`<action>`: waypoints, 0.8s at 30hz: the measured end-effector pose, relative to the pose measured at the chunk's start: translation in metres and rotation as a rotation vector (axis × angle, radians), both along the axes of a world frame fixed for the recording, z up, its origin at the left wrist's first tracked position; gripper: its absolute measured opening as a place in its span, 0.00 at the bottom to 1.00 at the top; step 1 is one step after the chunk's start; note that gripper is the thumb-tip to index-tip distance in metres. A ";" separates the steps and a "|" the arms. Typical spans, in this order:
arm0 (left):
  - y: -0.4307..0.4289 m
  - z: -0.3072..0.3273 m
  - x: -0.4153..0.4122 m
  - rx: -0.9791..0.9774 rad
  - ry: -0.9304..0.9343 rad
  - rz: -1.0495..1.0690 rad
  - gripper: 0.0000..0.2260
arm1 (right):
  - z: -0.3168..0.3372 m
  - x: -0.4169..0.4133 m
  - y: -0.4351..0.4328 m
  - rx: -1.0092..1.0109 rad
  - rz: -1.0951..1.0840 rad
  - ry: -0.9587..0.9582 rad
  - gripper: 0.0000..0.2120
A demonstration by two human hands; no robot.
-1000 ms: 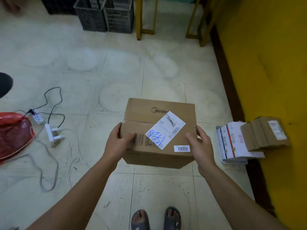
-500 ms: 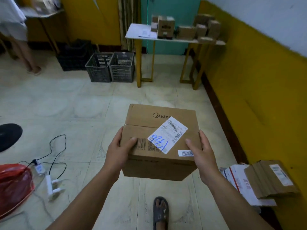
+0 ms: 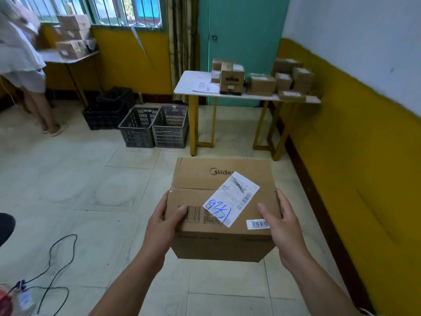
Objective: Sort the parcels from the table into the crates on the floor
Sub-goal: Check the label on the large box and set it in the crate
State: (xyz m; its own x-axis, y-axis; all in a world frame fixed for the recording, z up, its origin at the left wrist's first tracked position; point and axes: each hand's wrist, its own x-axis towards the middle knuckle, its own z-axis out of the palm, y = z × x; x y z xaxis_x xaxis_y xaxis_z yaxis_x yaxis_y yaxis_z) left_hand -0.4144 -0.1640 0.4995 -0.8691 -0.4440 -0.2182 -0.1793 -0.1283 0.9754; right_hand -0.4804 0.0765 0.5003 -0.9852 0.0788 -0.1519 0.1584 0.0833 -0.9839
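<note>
I carry a brown cardboard box (image 3: pixel 200 238) with a white shipping label and blue handwriting at chest height over the tiled floor. My left hand (image 3: pixel 163 221) grips its left side with the thumb on top. My right hand (image 3: pixel 281 222) grips the right side the same way. Ahead stands a white table (image 3: pixel 189 84) on yellow legs bearing several cardboard parcels (image 3: pixel 260 84). Two grey crates (image 3: pixel 155 130) sit on the floor left of the table, with black crates (image 3: pixel 107 112) behind them.
A person (image 3: pixel 25 65) stands at another parcel-laden table at the far left. Black cables (image 3: pixel 54 258) trail over the floor at the lower left. A yellow-and-white wall runs along the right. A teal door is behind the table.
My view has lifted from the floor to the room ahead, bringing the table, crates and person into sight. Both hands keep the same hold on the box.
</note>
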 end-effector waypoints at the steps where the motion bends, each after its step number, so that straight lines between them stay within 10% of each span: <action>1: -0.005 -0.001 -0.019 -0.001 0.005 0.001 0.25 | 0.000 -0.020 -0.005 0.006 0.001 0.001 0.32; 24: -0.228 0.044 -0.473 0.015 0.088 -0.008 0.26 | 0.046 -0.456 -0.228 -0.039 -0.051 0.048 0.31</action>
State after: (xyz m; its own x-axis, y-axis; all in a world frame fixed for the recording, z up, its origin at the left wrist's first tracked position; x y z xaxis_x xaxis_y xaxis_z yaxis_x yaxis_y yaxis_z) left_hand -0.8869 -0.3924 0.5437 -0.8886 -0.4345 -0.1470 -0.0936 -0.1421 0.9854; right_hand -0.9368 -0.1510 0.5467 -0.9864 0.1240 -0.1083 0.1137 0.0379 -0.9928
